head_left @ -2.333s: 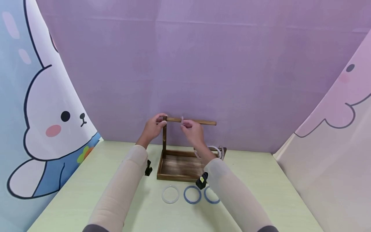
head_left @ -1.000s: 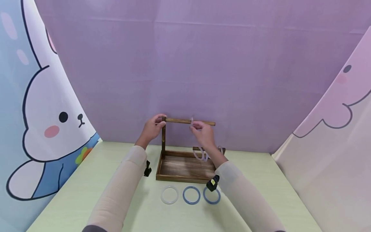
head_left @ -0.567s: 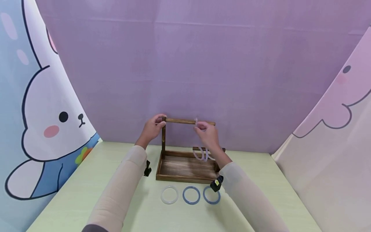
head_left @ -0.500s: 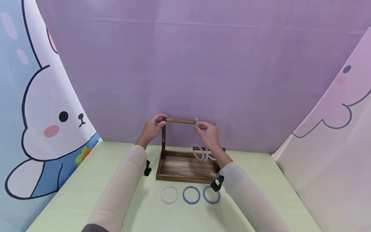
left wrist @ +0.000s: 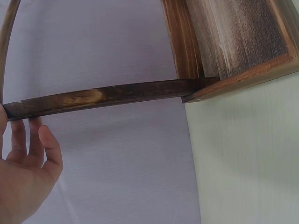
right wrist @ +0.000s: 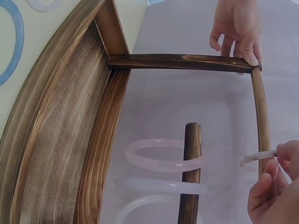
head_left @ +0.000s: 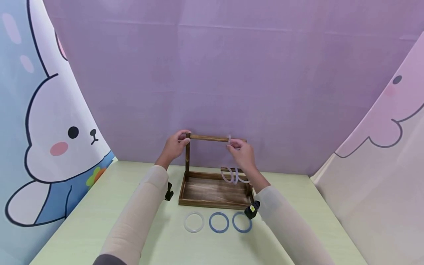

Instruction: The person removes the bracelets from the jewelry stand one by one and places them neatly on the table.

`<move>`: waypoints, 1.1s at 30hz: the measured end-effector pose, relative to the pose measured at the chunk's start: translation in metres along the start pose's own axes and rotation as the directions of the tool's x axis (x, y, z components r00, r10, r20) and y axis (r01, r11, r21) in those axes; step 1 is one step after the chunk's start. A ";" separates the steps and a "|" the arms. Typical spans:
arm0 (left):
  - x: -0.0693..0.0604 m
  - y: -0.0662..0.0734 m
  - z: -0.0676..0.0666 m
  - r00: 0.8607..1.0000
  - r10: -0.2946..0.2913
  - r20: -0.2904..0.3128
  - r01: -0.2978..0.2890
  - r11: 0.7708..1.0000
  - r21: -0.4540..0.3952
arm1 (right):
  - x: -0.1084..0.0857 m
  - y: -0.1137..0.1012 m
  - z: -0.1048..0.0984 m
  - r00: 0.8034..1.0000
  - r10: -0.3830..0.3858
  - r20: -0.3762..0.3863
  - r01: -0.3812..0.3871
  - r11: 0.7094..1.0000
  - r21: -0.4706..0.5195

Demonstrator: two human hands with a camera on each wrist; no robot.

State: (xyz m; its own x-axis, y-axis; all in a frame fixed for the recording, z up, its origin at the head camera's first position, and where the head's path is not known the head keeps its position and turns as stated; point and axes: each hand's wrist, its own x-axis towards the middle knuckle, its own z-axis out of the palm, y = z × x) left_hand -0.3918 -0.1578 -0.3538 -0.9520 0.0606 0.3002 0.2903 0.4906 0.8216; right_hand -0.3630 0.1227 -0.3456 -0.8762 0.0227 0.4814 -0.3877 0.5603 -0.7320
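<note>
My left hand point(head_left: 175, 147) grips the corner of a dark wooden bangle stand point(head_left: 187, 158), where the upright post meets the upper rod point(head_left: 208, 138). Its thumb rests on the near side, with fingers behind. My right hand point(head_left: 243, 154) pinches a pale translucent bangle point(right wrist: 258, 157) that crosses the upper rod and appears to encircle it, toward the rod's right end. Part of that bangle is hidden by the fingers. Below, a pink bangle point(right wrist: 175, 166), a lavender bangle point(right wrist: 154, 185) and a whitish bangle point(right wrist: 136, 202) hang on the lower rod point(right wrist: 192, 140).
The stand's shallow tray base point(head_left: 212, 203) sits on the pale green table point(head_left: 139, 213). In front of it lie a clear bangle point(head_left: 185, 222) and two blue bangles, one in the middle point(head_left: 210, 223) and one at right point(head_left: 233, 222). A purple cloth point(head_left: 212, 73) hangs behind.
My right hand has slid the pale bangle rightward along the upper rod, from near the post toward the free end. The left hand stays at the corner. The bangles on the table have not moved.
</note>
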 end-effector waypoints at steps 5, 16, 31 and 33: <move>0.001 -0.001 0.001 1.000 0.005 -0.004 -0.005 1.000 -0.003 | 0.001 0.003 -0.004 1.000 -0.024 -0.013 0.024 1.000 -0.003; 0.000 -0.002 0.001 1.000 -0.020 0.005 0.021 0.999 -0.031 | 0.001 0.011 -0.008 1.000 -0.009 -0.015 0.009 1.000 0.009; -0.001 -0.002 0.002 1.000 -0.018 0.007 0.019 0.999 -0.041 | -0.002 0.020 -0.019 1.000 0.010 -0.017 -0.010 1.000 -0.005; -0.001 -0.002 0.002 1.000 -0.017 0.005 0.017 0.999 -0.042 | -0.003 0.020 -0.020 1.000 0.011 -0.018 -0.011 1.000 -0.006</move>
State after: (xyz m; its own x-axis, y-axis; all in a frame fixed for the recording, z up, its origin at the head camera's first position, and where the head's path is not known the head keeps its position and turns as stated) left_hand -0.3919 -0.1569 -0.3567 -0.9573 0.0568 0.2834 0.2775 0.4549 0.8462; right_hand -0.3622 0.1507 -0.3518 -0.8750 0.0441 0.4821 -0.3760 0.5652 -0.7343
